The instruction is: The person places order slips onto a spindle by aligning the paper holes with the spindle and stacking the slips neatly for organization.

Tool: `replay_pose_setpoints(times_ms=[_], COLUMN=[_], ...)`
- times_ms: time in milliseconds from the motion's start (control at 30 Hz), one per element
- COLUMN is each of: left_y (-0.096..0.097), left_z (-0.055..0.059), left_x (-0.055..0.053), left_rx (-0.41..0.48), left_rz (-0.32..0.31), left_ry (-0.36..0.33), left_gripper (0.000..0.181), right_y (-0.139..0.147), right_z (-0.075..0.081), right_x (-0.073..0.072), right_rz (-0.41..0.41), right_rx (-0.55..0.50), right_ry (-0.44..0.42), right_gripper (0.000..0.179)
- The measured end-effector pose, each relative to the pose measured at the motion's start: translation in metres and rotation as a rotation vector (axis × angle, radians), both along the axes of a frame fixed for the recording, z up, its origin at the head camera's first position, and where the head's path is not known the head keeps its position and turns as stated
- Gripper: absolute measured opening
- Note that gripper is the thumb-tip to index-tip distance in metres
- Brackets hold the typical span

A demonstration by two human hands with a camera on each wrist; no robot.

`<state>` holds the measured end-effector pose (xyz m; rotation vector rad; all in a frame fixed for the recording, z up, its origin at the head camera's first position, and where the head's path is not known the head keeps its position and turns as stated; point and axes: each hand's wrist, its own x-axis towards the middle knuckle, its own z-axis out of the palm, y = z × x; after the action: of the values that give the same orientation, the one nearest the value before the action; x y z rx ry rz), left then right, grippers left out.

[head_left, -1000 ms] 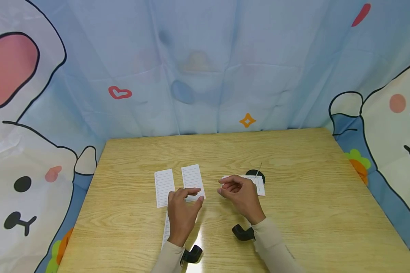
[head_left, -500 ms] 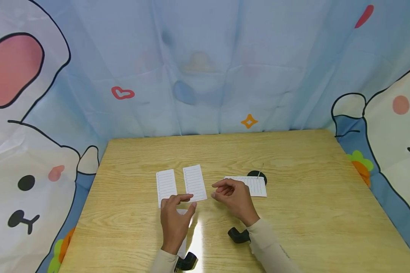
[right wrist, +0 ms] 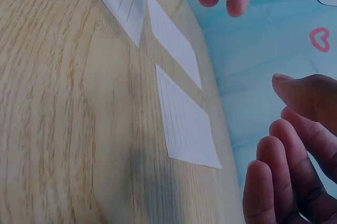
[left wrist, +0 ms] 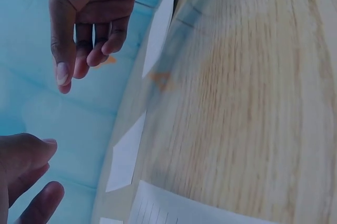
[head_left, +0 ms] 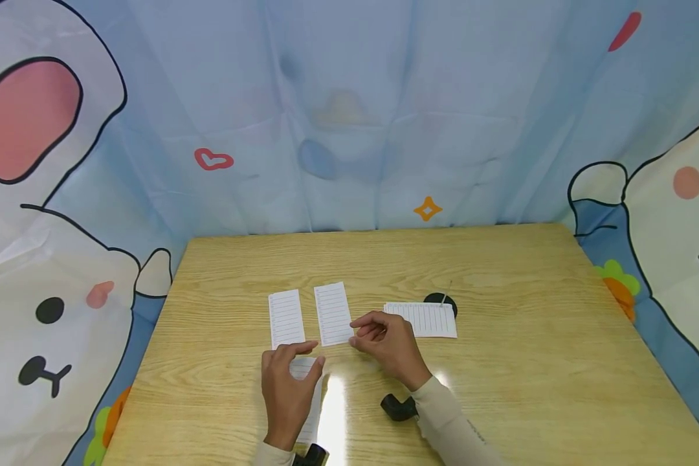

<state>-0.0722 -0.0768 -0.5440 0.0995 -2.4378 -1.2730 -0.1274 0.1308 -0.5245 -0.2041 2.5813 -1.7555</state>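
My left hand (head_left: 288, 391) hovers over the near left of the table, thumb and index finger curved apart with nothing between them. Partly hidden beneath it lies a lined paper slip (head_left: 311, 414). My right hand (head_left: 389, 346) is bent beside the near corner of a second lined slip (head_left: 334, 315); in the right wrist view its thumb and fingers (right wrist: 271, 182) stand apart, holding nothing. A third slip (head_left: 286, 317) lies to the left. At right, several stacked slips (head_left: 433, 320) overlap a black round base (head_left: 451, 303), and a thin upright spike (head_left: 446, 293) rises at their far end.
The wooden table (head_left: 530, 369) ends at the back against a blue cartoon curtain (head_left: 472, 97). Black wrist cameras (head_left: 399, 408) sit on both forearms. Light glares off the tabletop near the slip under my left hand.
Both hands have drifted left and my left hand has also come nearer, uncovering more of the slips. The right hand has moved away from the stacked slips. The view has shifted slightly.
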Motion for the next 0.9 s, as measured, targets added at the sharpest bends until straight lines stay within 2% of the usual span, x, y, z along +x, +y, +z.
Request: replay_pose_setpoints(times_ms=[333,667,900], left_y=[-0.011,-0.019,-0.021], left_z=[-0.005,-0.011,-0.013], left_x=[0.012,0.025,0.034], left_rx=[-0.016,0.005,0.019], left_rz=[0.036,0.1,0.12], left_ry=[0.04,0.017,-0.035], left_gripper=[0.032,0.032,0.032], right_y=[-0.011,-0.02,-0.026], right_z=[-0.002,-0.005,-0.008], right_x=[0.0,0.002,0.003], right_rz=[0.026,0.059,0.079], right_rx=[0.018,0.026,0.03], right_ry=[-0.009,-0.027,-0.041], right_gripper=[0.022,0.021,0.019])
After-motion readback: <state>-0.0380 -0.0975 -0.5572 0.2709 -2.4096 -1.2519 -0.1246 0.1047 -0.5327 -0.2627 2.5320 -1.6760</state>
